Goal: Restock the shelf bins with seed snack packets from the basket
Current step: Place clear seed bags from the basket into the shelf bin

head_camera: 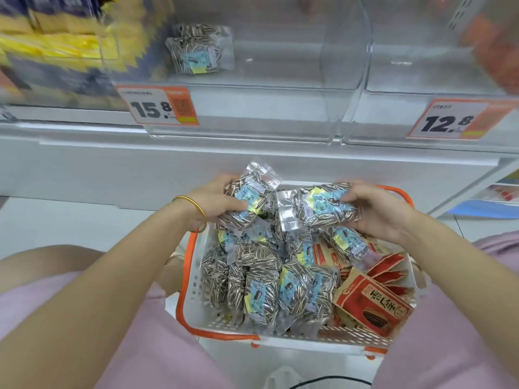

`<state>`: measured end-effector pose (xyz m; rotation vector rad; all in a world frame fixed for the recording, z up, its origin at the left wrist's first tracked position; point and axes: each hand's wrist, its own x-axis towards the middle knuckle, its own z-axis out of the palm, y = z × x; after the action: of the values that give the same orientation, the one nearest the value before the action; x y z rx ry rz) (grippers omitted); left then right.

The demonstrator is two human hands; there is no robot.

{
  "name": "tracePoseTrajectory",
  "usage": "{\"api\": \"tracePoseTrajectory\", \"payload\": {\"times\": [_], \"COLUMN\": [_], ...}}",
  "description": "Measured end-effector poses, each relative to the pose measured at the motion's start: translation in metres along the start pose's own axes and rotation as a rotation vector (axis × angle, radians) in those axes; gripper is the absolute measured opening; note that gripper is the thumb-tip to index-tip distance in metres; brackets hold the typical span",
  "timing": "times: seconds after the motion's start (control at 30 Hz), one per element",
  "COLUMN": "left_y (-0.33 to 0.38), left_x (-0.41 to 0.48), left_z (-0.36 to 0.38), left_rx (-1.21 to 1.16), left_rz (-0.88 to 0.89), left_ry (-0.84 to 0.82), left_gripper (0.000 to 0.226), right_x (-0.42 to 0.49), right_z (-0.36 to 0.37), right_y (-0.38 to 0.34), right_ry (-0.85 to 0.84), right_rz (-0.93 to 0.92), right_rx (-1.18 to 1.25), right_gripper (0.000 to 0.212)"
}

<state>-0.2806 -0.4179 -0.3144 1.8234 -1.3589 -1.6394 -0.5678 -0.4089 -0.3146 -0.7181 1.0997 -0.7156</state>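
Above the basket (193, 287) at frame centre, left hand (216, 200) and right hand (373, 209) each grip one clear seed packet (247, 200).

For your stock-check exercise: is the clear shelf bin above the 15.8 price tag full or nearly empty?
Nearly empty. The clear bin above the 15.8 tag shows only one seed packet near the back; the rest is bare.

Illumination is bright, even and diffuse; shadows are faint. The basket (196, 290) at centre is reasonably sharp. Above it, the clear bin (280, 88) shows soft glare patches. Motion blur smears the yellow packaging (56, 43) upper left of the basket. Wide-angle distortion bends the shelf edge (168, 144) lines.
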Motion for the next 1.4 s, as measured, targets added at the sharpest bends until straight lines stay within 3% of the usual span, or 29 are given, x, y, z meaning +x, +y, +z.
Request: {"api": "tracePoseTrajectory", "payload": {"times": [0.2, 0.43, 0.6, 0.97, 1.13, 1.27, 1.4], "left_y": [0.008, 0.012, 0.007, 0.011, 0.012, 0.014, 0.016], "left_x": [-0.001, -0.002, 0.004, -0.003, -0.005, -0.011, -0.015], "left_z": [0.009, 0.013, 0.012, 0.024, 0.029, 0.031, 0.033], "left_rx": [-0.078, -0.179, -0.193, -0.500, -0.580, -0.600, -0.656], "left_rz": [-0.020, -0.046, -0.031, -0.135, -0.136, -0.148, -0.130], "left_ry": [0.046, 0.012, 0.009, -0.078, -0.103, -0.146, -0.157], "left_gripper": [0.064, 0.043, 0.056, 0.031, 0.047, 0.015, 0.011], "right_x": [-0.006, -0.006, -0.003, 0.001, -0.001, -0.002, -0.003], "right_z": [0.008, 0.025, 0.030, 0.035, 0.031, 0.032, 0.031], "right_y": [0.004, 0.003, 0.004, 0.016, 0.015, 0.010, 0.007], "right_ry": [0.037, 0.017, 0.016, -0.010, -0.016, -0.043, -0.063], "right_rz": [-0.029, -0.042, -0.027, 0.015, -0.019, -0.077, -0.110], "right_rx": [0.077, -0.040, -0.052, 0.165, 0.110, 0.014, 0.004], "right_gripper": [0.043, 0.036, 0.035, 0.033, 0.033, 0.031, 0.048]}}
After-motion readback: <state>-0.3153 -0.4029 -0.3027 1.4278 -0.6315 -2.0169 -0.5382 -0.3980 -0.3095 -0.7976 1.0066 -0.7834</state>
